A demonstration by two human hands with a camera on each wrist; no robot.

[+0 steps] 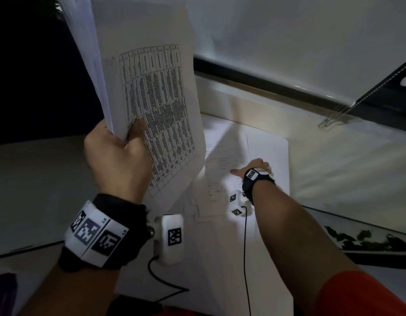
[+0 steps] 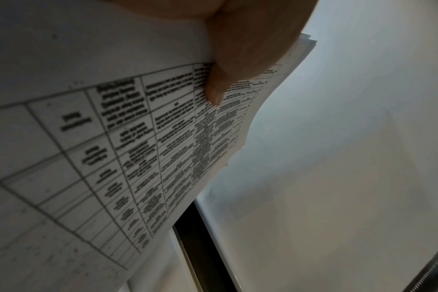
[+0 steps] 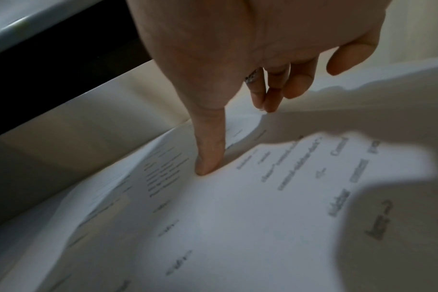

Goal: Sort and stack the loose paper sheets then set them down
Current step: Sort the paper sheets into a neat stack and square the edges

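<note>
While gripping an upright stack of printed sheets above the table, left hand is clamping it, thumb over the printed grid; right hand is pressing straight, spread fingers onto loose sheets lying flat on the white table

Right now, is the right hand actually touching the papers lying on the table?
Touching. In the right wrist view the right hand has its thumb tip pressed on the top loose sheet, and other fingertips meet the paper farther on.
</note>
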